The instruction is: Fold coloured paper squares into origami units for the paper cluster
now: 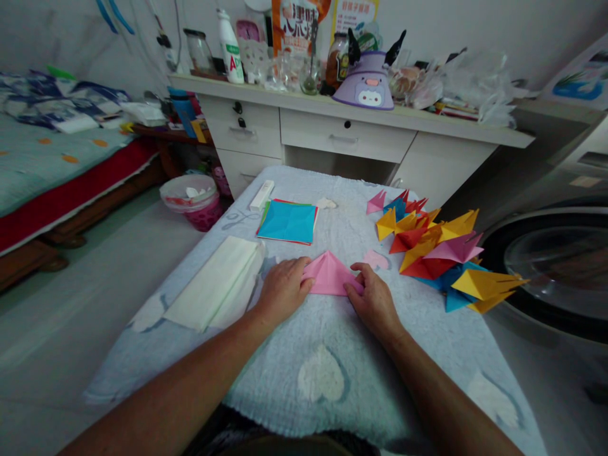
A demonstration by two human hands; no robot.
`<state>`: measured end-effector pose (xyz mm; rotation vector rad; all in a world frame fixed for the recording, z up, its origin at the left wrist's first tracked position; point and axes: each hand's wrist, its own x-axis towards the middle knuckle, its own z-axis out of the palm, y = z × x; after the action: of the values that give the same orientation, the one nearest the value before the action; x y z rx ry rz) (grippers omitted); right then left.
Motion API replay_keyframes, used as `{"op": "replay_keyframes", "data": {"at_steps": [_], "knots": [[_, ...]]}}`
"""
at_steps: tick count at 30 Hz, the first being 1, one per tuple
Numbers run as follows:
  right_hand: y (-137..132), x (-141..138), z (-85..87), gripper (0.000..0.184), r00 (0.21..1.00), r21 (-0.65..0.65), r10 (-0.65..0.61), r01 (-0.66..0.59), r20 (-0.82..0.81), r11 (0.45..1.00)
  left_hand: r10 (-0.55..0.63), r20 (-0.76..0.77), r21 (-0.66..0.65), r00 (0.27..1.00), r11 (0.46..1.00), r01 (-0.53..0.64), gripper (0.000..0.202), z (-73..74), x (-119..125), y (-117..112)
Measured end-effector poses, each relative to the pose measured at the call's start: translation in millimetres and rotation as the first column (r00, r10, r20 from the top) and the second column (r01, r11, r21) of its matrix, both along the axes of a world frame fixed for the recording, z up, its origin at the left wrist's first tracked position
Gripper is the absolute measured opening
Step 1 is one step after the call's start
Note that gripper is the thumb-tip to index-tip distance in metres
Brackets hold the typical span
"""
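A pink sheet of paper [329, 273], folded into a triangle, lies on the pale blue towel-covered table [327, 361]. My left hand [284, 290] rests flat on the paper's left corner, fingers spread and pressing down. My right hand [374, 299] has curled fingers pinching the right corner of the same pink paper. A stack of flat coloured paper squares [289, 221], blue on top, lies beyond the hands. To the right sits a pile of folded paper pieces [434, 253] in yellow, red, pink and blue.
A folded white cloth [219, 284] lies at the table's left. A small white box [262, 195] sits by the far edge. Behind stand a cluttered white desk [332, 123], a pink waste bin [192, 201], a bed [52, 171] left and a washing machine [555, 266] right.
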<state>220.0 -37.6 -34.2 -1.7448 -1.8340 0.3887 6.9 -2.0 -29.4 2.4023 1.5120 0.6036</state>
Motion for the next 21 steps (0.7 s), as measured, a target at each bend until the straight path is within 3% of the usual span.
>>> {"op": "replay_keyframes", "data": {"at_steps": [3,6,11,15,19,21], "knots": [[0.9,0.3,-1.2,0.029,0.999,0.022,0.012,-0.012,0.032,1.000,0.004,-0.027,0.078,1.000,0.997,-0.001,0.026,-2.0,-1.3,2.1],[1.5,-0.1,-0.5,0.027,0.998,0.043,0.010,-0.012,0.061,0.999,-0.001,0.009,0.062,1.000,0.998,0.000,0.023,-2.9,-1.7,5.4],[2.4,-0.3,-1.0,0.026,0.999,0.030,0.017,-0.019,0.048,0.999,0.013,0.198,-0.069,0.980,0.998,0.001,0.021,-4.0,1.6,10.2],[2.1,2.7,-0.6,0.035,0.998,0.123,0.046,-0.051,0.042,0.991,0.036,0.396,-0.205,0.918,0.977,0.050,0.028,-3.1,2.9,10.6],[-0.9,8.7,5.1,0.055,0.995,0.192,0.097,-0.102,0.032,0.976,-0.069,0.423,-0.205,0.903,0.964,0.169,0.012,4.6,0.1,10.1],[-2.5,11.3,8.8,0.055,0.989,0.192,0.146,-0.144,0.003,0.971,-0.118,0.395,-0.185,0.911,0.961,0.205,0.017,9.2,-1.8,10.0]]}}
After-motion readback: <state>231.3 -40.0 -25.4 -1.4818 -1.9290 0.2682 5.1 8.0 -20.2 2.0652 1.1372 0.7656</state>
